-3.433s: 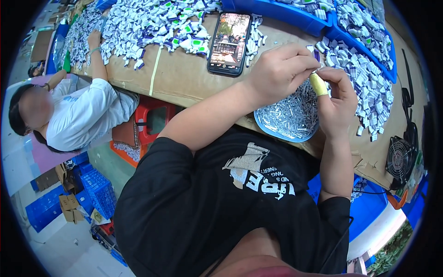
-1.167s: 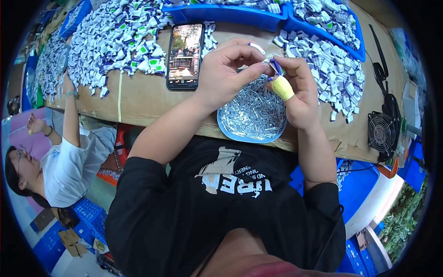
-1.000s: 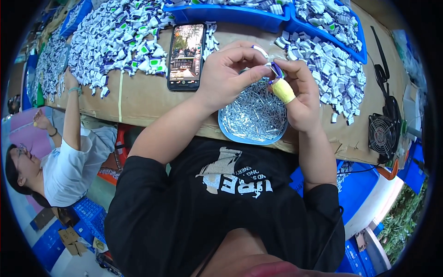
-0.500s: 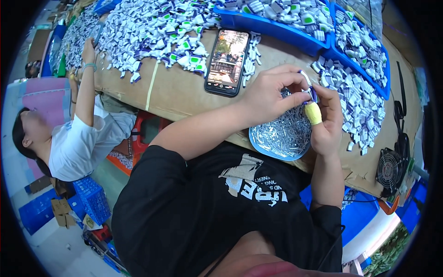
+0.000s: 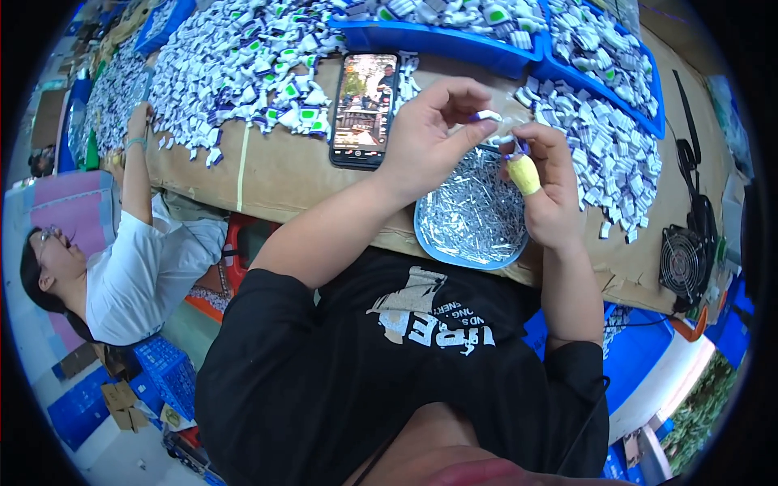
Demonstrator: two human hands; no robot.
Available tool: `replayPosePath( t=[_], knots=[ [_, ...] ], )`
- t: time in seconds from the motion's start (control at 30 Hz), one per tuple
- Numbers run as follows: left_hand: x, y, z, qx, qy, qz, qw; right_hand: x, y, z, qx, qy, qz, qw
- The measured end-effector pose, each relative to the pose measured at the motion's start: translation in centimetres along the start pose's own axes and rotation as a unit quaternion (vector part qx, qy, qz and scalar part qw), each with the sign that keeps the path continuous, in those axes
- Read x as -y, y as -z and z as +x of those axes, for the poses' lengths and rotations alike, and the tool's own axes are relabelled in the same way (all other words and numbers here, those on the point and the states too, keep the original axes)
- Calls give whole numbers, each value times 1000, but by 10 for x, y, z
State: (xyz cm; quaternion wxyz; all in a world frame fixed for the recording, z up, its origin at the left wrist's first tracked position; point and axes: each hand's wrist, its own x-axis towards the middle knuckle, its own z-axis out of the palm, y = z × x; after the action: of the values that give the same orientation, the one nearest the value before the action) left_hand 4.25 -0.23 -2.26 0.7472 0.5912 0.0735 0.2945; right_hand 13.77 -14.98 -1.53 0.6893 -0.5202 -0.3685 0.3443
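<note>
Between the thumb and fingers of my left hand [image 5: 433, 134] is a small white plastic piece [image 5: 487, 117] with a purple end. My right hand [image 5: 553, 182], its thumb wrapped in yellow tape [image 5: 523, 173], pinches another small purple-and-white plastic piece [image 5: 519, 148], partly covered by the fingers. A narrow gap separates the two hands. Below them is a light-blue tray [image 5: 468, 263] of thin silvery metal pins [image 5: 472, 212]. To the right of my right hand spreads a pile of white and purple plastic pieces [image 5: 604, 150].
Blue bins [image 5: 438, 39] of similar pieces line the far side. A phone [image 5: 364, 111] showing a video lies left of my left hand. More pieces [image 5: 243, 73] are heaped at far left, where another person [image 5: 121, 275] reaches in. A small black fan [image 5: 683, 259] stands at right.
My hands have drawn apart from where they met, each now with a separate piece in its fingers. The whole view has shifted slightly.
</note>
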Motion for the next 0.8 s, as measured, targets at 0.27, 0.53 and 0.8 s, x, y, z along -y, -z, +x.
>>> replayPosePath(
  t=[0.27,0.53,0.8],
  knots=[
    [3,0,-1,35,-15,25,999,-5,1,2,8,7,36,999],
    [4,7,-1,75,-53,93,991,-2,1,3,29,9,2,1000],
    [-7,6,4,118,-279,321,897,7,0,-1,12,-86,14,996]
  ],
)
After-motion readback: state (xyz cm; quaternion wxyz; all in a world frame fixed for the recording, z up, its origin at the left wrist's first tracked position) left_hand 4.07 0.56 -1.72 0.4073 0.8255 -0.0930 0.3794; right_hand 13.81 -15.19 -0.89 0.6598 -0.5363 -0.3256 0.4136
